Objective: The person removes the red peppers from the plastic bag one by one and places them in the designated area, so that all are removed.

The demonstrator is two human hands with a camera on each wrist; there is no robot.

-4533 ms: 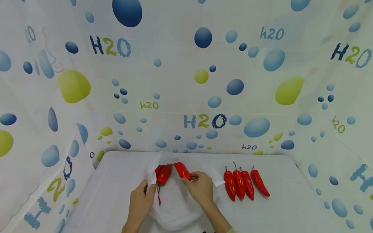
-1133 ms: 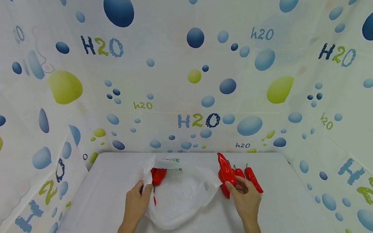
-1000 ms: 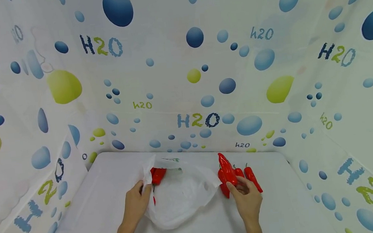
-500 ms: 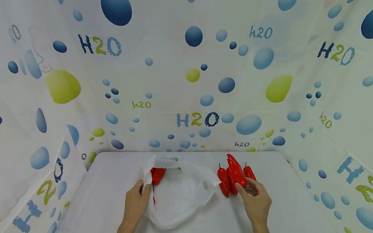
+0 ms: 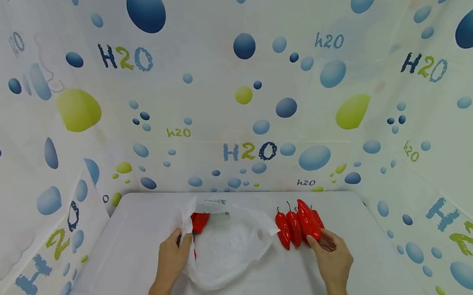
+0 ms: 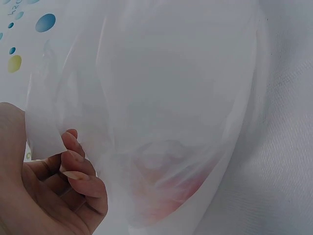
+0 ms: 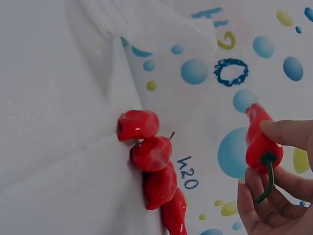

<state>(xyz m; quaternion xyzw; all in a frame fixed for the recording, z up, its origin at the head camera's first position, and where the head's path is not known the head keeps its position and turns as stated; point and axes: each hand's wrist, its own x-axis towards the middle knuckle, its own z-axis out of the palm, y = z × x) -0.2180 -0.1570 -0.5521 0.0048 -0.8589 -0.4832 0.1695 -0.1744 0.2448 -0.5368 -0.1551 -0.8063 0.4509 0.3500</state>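
Your right hand (image 5: 334, 255) is pinching a red pepper (image 5: 307, 220)

You are holding it up between thumb and fingers, near four loose peppers (image 5: 283, 232) that are lying on the white table (image 5: 370, 257). Your left hand (image 5: 172, 254) is gripping the rim of the white bag (image 5: 228, 259), its fingers curling in. Bagged peppers (image 5: 200, 221) are showing red at the opening.

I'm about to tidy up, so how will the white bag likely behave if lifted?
The white bag will probably flop, since its thin sides wrinkle. Its film seems light, as red shows through it. The red peppers inside could make one end sag.
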